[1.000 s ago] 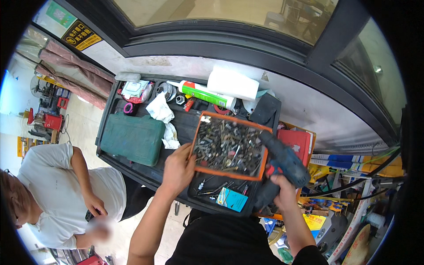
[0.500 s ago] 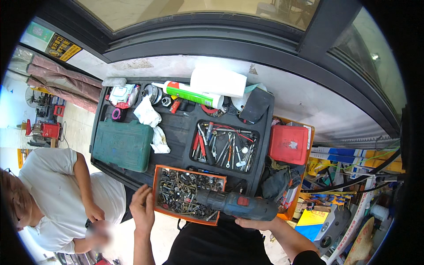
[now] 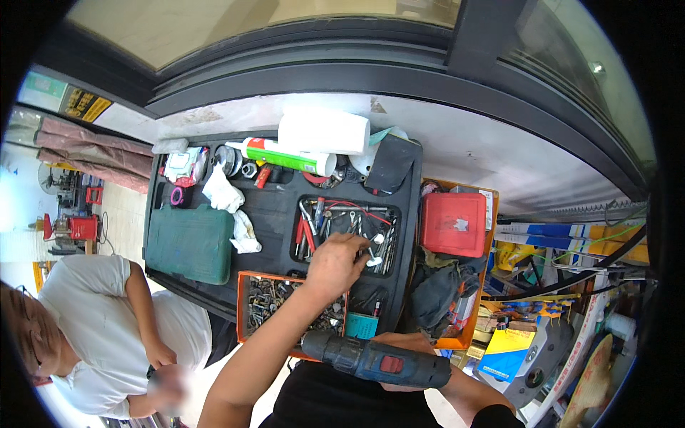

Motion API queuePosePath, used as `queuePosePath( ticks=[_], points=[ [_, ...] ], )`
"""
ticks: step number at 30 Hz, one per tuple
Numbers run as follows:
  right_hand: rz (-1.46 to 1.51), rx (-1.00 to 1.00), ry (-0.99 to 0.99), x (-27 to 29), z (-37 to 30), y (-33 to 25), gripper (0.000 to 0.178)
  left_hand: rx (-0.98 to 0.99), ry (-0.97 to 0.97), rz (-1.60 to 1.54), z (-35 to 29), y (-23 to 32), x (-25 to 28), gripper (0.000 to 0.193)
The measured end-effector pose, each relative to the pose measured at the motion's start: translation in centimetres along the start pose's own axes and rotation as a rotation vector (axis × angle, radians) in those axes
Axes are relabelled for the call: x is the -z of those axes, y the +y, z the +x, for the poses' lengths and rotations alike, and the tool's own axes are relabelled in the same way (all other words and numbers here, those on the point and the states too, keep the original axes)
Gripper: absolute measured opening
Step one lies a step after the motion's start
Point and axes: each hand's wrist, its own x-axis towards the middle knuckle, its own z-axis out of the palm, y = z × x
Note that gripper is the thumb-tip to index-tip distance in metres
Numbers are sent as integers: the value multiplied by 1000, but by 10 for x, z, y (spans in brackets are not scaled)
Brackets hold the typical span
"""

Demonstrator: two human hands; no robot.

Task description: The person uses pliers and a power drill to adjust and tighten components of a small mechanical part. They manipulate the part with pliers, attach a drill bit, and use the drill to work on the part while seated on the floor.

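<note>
Nearest us, our right hand (image 3: pixel 405 341) supports the cordless drill (image 3: pixel 391 364), its grip wrapped against the body; the drill's handle is hidden. The drill lies at the near-right corner of the orange bin (image 3: pixel 240 307): long axis nearly crosswise, chuck pointing left over that corner and tilted slightly away from us, rear end well right of the bin. Screws (image 3: pixel 265 296) fill the bin.

Our left forearm crosses above the bin, and beyond its far-right corner our left hand (image 3: pixel 339 262) dips among drill bits (image 3: pixel 389 246) and red-handled pliers (image 3: pixel 305 237). Its fingers are bent and bunched; we cannot tell whether that grip pinches anything. We judge the step in hand to be a reach among these loose tools; the next move would call for a fine fingertip pinch, drill kept steady.

Farther beyond the bin, a green-labelled cartridge (image 3: pixel 289 155) lies on the black worktop (image 3: pixel 275 203).
</note>
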Motion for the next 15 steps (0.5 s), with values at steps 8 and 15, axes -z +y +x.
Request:
queuePosePath(
  ticks=[8, 15],
  points=[
    [116, 93, 63, 10, 15, 8, 47, 33, -32, -7, 20, 5, -26, 20],
    [142, 139, 111, 16, 24, 7, 43, 212, 39, -110, 19, -9, -13, 25]
  ],
)
